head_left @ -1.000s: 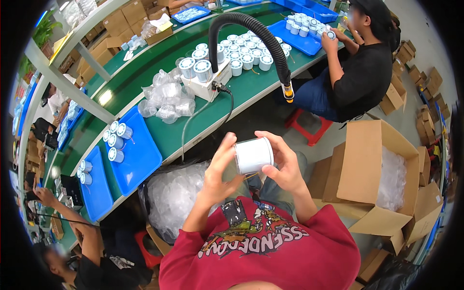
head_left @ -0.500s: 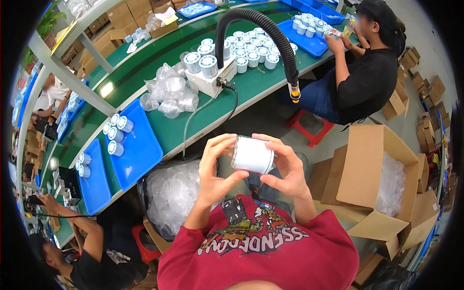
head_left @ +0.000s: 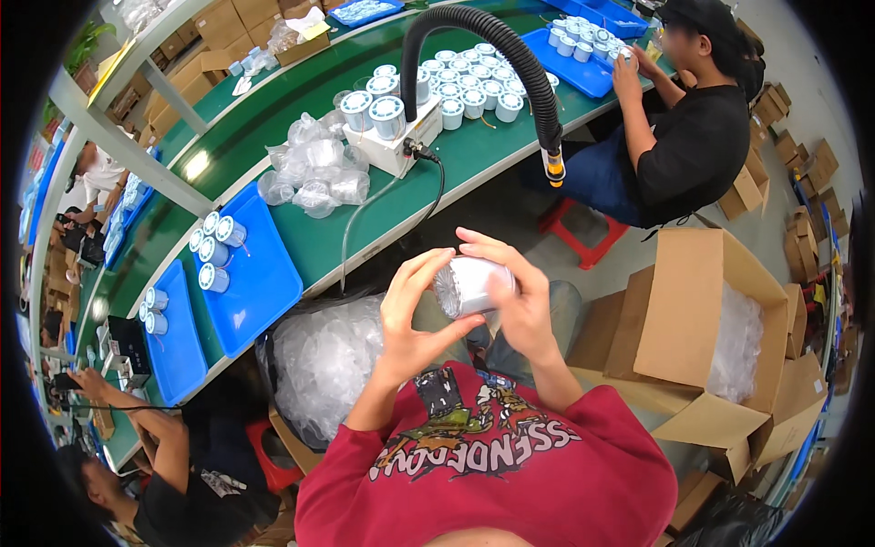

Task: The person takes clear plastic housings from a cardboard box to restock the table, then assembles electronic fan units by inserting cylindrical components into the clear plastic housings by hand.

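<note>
Between my hands, above my lap, is a white cylinder (head_left: pixel 480 278) with a clear plastic cover around it. Its ridged, shiny round end (head_left: pixel 449 290) is tilted toward the left. My left hand (head_left: pixel 417 310) grips the cylinder at that end, fingers above and thumb below. My right hand (head_left: pixel 527 296) curves round the top and right side, and its thumb is smeared by motion. The cylinder's right end is hidden behind this hand.
On the green bench (head_left: pixel 314 251) stand many white cylinders (head_left: pixel 474 96), clear plastic cups (head_left: pixel 314 169) and blue trays (head_left: pixel 251 301). A black flexible hose (head_left: pixel 488 27) arches over it. A bag of clear plastic (head_left: pixel 324 365) is at my left, an open carton (head_left: pixel 688 319) at right; people sit both sides.
The cylinder has turned so that its ridged clear end now shows at the left. My right hand has shifted over its top and right side, the thumb blurred.
</note>
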`<state>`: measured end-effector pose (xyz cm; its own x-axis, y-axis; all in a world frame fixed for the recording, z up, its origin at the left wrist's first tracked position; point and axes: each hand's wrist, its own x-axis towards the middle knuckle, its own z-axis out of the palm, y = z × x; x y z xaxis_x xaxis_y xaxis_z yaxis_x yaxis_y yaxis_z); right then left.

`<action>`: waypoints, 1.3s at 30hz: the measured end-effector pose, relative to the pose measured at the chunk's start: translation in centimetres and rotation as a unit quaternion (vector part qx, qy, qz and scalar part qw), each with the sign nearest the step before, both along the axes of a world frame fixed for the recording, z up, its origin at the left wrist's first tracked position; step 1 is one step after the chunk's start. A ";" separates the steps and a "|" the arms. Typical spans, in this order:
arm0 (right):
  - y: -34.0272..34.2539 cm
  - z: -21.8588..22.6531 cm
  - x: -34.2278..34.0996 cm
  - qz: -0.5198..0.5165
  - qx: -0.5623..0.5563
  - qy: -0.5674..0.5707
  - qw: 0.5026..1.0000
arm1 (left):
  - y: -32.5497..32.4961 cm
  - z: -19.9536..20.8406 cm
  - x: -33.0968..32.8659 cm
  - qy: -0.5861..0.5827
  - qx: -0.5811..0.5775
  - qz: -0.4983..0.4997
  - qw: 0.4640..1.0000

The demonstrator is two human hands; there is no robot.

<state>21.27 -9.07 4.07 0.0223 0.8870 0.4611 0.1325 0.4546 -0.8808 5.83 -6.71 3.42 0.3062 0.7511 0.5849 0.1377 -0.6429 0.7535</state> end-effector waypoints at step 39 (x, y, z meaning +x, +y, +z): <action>-1.4 -3.3 6.9 -0.061 -0.059 0.005 0.996 | 2.5 -3.0 4.8 -0.212 -0.449 -0.263 0.827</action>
<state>28.14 -10.44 0.80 0.1370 0.9256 0.3529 0.1716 0.3287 -0.9287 10.62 -4.24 0.38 0.6385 0.7696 0.0022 -0.3822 0.3146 0.8688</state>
